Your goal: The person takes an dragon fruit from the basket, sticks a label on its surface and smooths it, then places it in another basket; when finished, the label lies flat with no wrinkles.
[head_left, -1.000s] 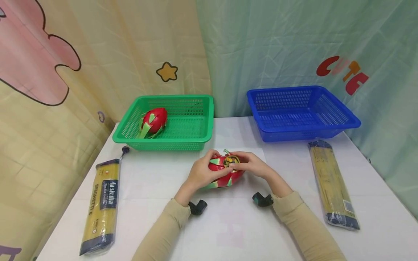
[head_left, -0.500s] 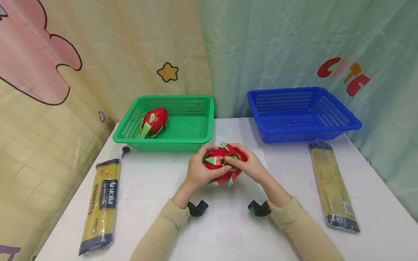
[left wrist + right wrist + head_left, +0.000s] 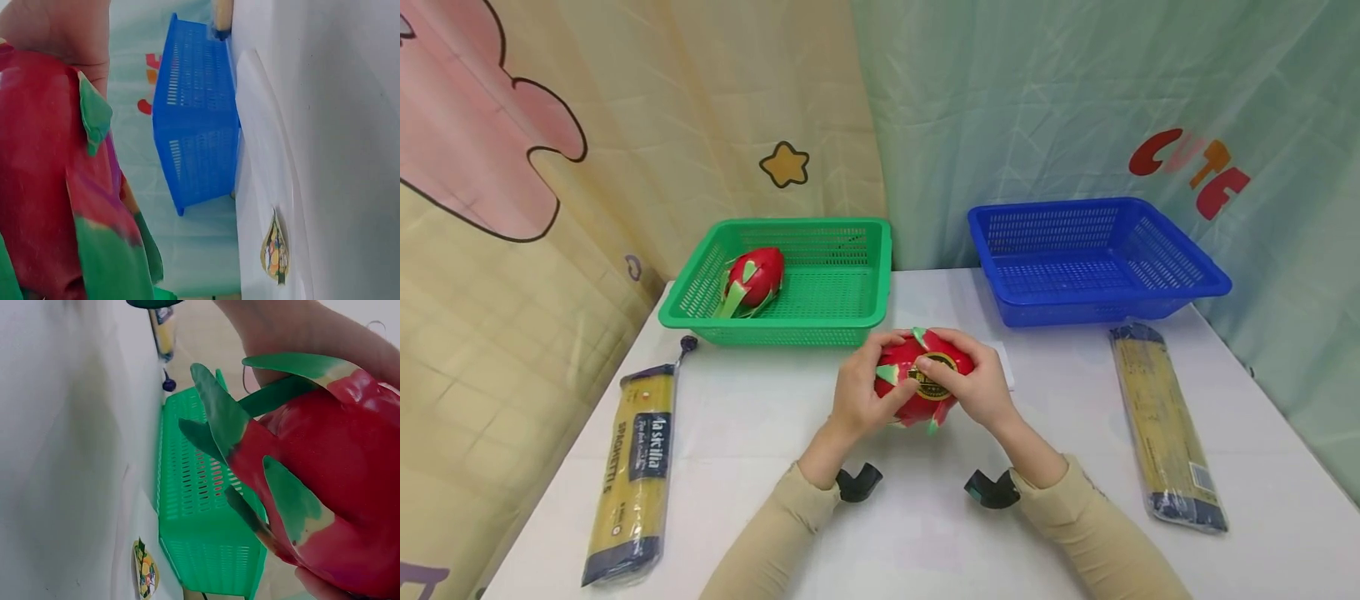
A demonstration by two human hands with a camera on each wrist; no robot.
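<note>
Both hands grip a red dragon fruit (image 3: 916, 408) with green-tipped scales, held over the middle of the white table. My left hand (image 3: 857, 393) wraps its left side and my right hand (image 3: 988, 392) its right side. A round black-and-gold sticker (image 3: 929, 388) faces up on the fruit, with both thumbs at it. The right thumb partly covers it. The fruit's red skin (image 3: 37, 156) fills the left of the left wrist view. Green scale tips (image 3: 294, 500) spread across the right wrist view. Most of the other fingers are hidden behind the fruit.
A green basket (image 3: 775, 326) at back left holds another dragon fruit (image 3: 760, 275). A blue basket (image 3: 1105, 297) stands back right. Spaghetti packs lie at left (image 3: 632, 475) and right (image 3: 1165, 425). A white sheet (image 3: 1006, 367) with a small picture label (image 3: 275, 256) lies beyond the hands.
The right fingers have moved from the sticker's edge to a fuller grip round the fruit, thumb on the sticker. The fruit has turned, its sticker now more squarely facing up.
</note>
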